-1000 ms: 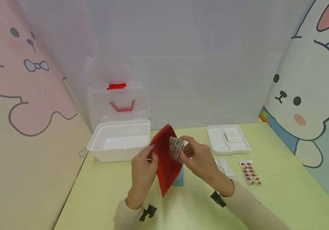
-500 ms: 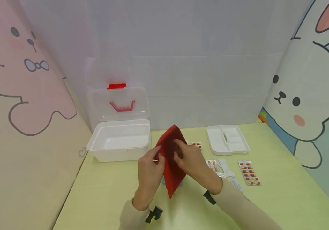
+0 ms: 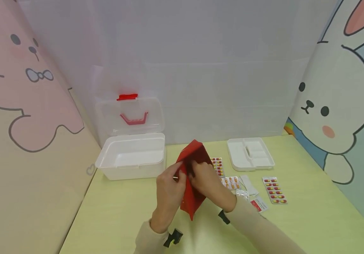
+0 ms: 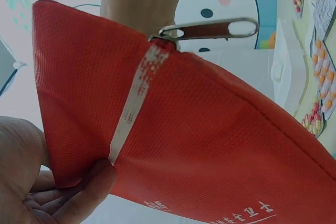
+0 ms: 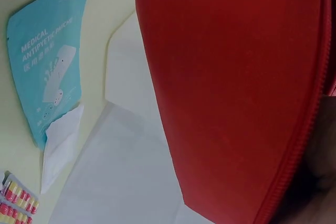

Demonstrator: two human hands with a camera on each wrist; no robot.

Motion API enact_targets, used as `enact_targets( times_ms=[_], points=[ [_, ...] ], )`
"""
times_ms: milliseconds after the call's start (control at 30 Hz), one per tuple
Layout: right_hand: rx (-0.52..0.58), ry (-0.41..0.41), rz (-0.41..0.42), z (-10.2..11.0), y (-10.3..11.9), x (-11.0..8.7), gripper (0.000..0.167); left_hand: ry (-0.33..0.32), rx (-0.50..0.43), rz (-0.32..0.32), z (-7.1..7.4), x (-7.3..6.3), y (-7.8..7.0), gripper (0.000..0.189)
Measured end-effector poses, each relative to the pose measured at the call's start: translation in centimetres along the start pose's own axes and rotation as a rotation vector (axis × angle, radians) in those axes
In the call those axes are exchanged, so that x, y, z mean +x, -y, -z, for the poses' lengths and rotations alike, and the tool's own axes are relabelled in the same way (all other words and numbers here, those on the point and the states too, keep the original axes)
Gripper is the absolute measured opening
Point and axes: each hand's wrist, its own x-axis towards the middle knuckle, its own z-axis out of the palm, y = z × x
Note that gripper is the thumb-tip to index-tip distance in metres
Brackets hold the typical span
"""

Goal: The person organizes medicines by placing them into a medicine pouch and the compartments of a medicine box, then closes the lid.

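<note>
My left hand (image 3: 170,187) pinches the edge of a red fabric zipper pouch (image 3: 192,204), held up over the table with its mouth toward the right. In the left wrist view the thumb and fingers grip a lower corner, and a metal zip pull (image 4: 205,30) sticks out at the top edge. My right hand (image 3: 212,181) reaches into the pouch's mouth, so its fingertips are hidden and I cannot tell whether they hold something. Beyond the pouch, in the right wrist view, lies a light-blue packet of antipyretic patches (image 5: 44,51).
An open white box (image 3: 131,173) with a clear lid stands at the back left. A white divided tray (image 3: 242,164) sits at the back right. Capsule blister packs (image 3: 274,190), an orange-pill blister pack (image 3: 231,182) and small white packets (image 3: 249,184) lie right of the pouch.
The right hand has carried a small flat grey patterned piece into the pouch, and that piece is out of sight now. Both hands and the pouch have shifted slightly right.
</note>
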Motion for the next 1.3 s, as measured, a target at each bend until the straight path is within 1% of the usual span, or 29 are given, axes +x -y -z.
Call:
enact_targets(
  times_ms=[100,300,567,667,833,933,1133,1200,1300],
  points=[
    [-0.005,0.007,0.006,-0.2,0.1,0.0,0.012,-0.007,0.004,-0.006,0.0,0.0,0.1,0.025],
    [-0.021,-0.006,0.03,-0.6,0.3,-0.2,0.013,-0.019,-0.002,-0.007,0.1,0.0,0.2,0.025],
    [-0.024,0.022,0.041,-0.8,0.1,-0.9,0.017,-0.029,-0.012,0.005,0.3,-0.2,0.1,0.025],
    [-0.035,0.039,0.041,-0.8,0.1,-1.1,0.018,-0.027,-0.018,0.012,0.3,-0.3,0.2,0.025],
    [-0.067,0.046,0.02,0.0,0.4,-1.1,0.02,-0.039,-0.013,-0.009,0.5,-0.2,0.3,0.025],
    [-0.087,0.022,0.032,0.9,0.6,-1.0,0.024,-0.049,-0.015,-0.018,0.8,0.0,0.4,0.025],
    [-0.037,-0.024,0.083,2.4,0.7,-0.7,0.026,-0.042,-0.007,0.003,1.3,0.3,0.6,0.025],
    [-0.015,-0.065,0.099,3.0,0.7,-0.7,0.028,-0.046,0.0,0.0,1.5,0.4,0.8,0.025],
    [0.029,-0.158,0.129,4.2,0.5,-0.5,0.031,-0.063,0.011,-0.016,1.8,0.6,1.0,0.025]
  ],
)
